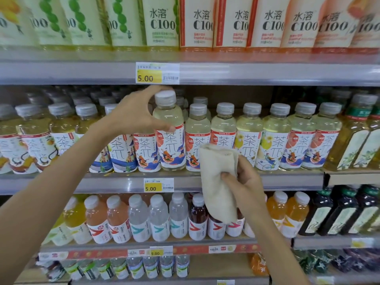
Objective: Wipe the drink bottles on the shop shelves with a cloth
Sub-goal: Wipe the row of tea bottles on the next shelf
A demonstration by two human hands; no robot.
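A pale tea bottle (169, 130) with a grey cap and an orange-and-blue label stands a little higher than its row on the middle shelf. My left hand (136, 114) grips it at the neck and shoulder, fingers curled round the cap. Lower right, my right hand (241, 179) is closed on a folded cream cloth (216, 182), held in front of the shelf edge and apart from the bottle. The cloth hides part of a neighbouring bottle and some bottles on the shelf below.
Rows of similar tea bottles (275, 136) fill the middle shelf (102, 182). C100 bottles (201, 23) stand on the shelf above, with a 5.00 price tag (157, 73). Sports drinks (139, 219) and dark bottles (337, 212) fill the lower shelves.
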